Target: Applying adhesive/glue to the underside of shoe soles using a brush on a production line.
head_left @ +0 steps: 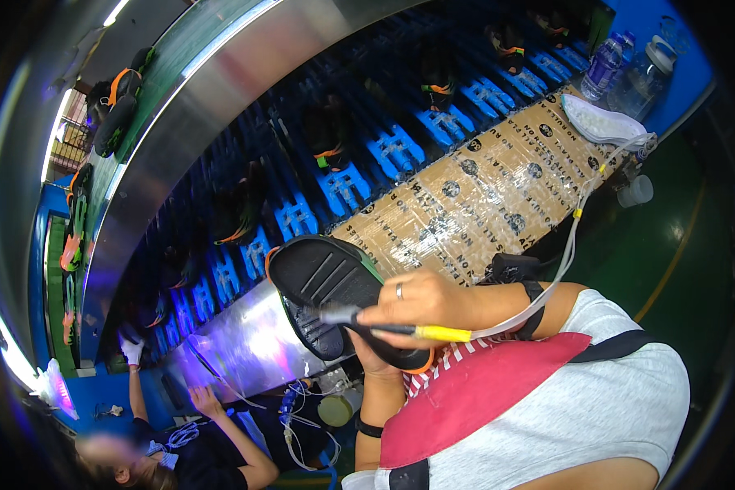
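The right hand [412,304] is closing round the dark handle of a brush [339,315] in the head view, while the left hand [373,357] is gripping the near part of a black shoe [327,273] at its edge, the fingers' exact hold being hidden. The shoe is lying just left of the right hand, sole toward the camera, its long axis running from far left to near right; the bristles are pointing left across it and seem to be touching the sole. The right hand is crossing above the shoe, partly covering its near half. A pale tube [577,214] is trailing from the brush toward the far right, passing over the right forearm. Beyond the shoe, a row of blue racks [396,153] is stretching, with a cardboard-covered bench [465,204] to the right and a metal plate [249,335] to the left, where a co-worker's bare hand [207,400] is resting near its edge. Nothing is standing between brush and sole.
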Action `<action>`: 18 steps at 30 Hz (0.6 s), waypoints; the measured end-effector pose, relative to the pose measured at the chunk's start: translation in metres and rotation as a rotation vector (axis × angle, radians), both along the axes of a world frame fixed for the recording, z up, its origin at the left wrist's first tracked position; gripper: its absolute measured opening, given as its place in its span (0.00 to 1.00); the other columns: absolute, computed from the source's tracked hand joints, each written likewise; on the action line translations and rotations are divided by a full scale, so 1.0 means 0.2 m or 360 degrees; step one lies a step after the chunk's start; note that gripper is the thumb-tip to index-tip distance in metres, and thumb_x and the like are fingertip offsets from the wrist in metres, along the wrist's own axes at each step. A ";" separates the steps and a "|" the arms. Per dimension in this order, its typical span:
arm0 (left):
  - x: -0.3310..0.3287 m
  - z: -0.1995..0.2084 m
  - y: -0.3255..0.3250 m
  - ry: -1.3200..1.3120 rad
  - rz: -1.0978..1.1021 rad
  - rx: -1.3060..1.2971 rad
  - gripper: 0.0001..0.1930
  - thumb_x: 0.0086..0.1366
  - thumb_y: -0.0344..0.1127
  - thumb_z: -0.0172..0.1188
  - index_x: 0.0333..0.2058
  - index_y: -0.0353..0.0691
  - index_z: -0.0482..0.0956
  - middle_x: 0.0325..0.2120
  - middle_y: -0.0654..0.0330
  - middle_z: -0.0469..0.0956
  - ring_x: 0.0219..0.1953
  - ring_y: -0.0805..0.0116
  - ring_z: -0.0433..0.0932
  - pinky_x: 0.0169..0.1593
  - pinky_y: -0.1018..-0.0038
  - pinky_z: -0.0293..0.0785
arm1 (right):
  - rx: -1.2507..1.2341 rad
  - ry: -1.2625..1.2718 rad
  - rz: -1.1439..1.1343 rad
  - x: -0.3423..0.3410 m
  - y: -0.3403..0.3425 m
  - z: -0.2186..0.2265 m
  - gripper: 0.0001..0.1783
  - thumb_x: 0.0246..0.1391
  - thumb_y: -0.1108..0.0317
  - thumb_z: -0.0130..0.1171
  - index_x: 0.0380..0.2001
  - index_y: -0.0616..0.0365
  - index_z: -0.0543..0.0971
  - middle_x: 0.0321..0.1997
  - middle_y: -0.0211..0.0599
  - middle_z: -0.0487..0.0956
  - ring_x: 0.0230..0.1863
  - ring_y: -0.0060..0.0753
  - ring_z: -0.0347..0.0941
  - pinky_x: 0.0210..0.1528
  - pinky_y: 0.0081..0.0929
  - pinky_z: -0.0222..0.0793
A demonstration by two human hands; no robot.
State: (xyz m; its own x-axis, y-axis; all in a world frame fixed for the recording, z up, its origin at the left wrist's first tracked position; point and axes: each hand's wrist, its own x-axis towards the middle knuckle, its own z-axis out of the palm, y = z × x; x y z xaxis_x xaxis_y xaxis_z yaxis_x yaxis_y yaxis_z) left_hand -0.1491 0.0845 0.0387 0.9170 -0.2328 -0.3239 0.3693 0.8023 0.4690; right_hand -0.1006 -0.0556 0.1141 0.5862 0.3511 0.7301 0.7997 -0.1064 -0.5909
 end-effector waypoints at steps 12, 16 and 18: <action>0.06 -0.09 0.10 0.0050 0.0042 -0.0071 0.36 0.52 0.64 0.49 0.52 0.43 0.62 0.48 0.49 0.67 0.50 0.55 0.67 0.53 0.59 0.64 | -0.0108 0.0089 -0.0151 -0.03 -0.03 -0.02 0.14 0.37 0.67 0.62 0.32 0.55 0.76 0.22 0.34 0.70 0.23 0.36 0.70 0.25 0.28 0.67; 0.12 -0.06 0.07 -0.0322 -0.0171 -0.0158 0.39 0.50 0.64 0.52 0.54 0.41 0.60 0.47 0.50 0.67 0.51 0.56 0.67 0.54 0.58 0.63 | -0.0269 0.0081 0.0095 -0.08 -0.02 -0.05 0.14 0.38 0.65 0.62 0.33 0.50 0.77 0.21 0.32 0.71 0.23 0.36 0.71 0.26 0.29 0.67; 0.12 -0.02 0.06 -0.0162 0.0068 -0.0303 0.35 0.55 0.62 0.46 0.51 0.37 0.64 0.44 0.47 0.69 0.47 0.47 0.68 0.50 0.58 0.67 | -0.0042 0.0294 0.0200 -0.09 -0.03 -0.02 0.14 0.38 0.66 0.62 0.34 0.51 0.77 0.21 0.33 0.71 0.23 0.37 0.70 0.26 0.29 0.67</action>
State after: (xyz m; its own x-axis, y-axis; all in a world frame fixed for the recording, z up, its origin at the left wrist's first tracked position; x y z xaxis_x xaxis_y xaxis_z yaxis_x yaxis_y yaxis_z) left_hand -0.1257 0.0972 0.0340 0.9530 -0.2414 -0.1831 0.2918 0.8938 0.3404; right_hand -0.1177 -0.0613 0.1111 0.6598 0.4475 0.6037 0.6858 -0.0302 -0.7271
